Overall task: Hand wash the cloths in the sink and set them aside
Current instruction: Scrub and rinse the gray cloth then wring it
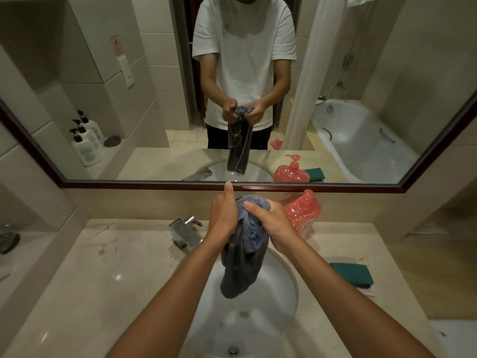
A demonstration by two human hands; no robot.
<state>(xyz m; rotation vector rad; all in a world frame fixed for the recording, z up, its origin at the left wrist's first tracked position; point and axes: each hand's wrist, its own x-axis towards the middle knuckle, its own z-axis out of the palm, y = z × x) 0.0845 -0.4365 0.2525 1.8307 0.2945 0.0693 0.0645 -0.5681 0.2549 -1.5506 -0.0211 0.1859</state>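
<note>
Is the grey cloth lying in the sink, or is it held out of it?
Held out: both hands, left hand and right hand, grip the grey cloth, which hangs above the sink.

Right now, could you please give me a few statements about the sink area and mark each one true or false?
1. Both hands hold the grey cloth over the sink. True: the left hand and right hand grip its bunched top while the rest hangs down.
2. The green cloth lies in the basin. False: it lies folded on the counter, right of the sink.
3. The red pump bottle stands at the back of the counter, to the right of the hands. True.
4. Water is running from the tap. False: no stream shows below it.
5. The left thumb is tucked under the cloth. False: it points up, clear of the cloth.
</note>
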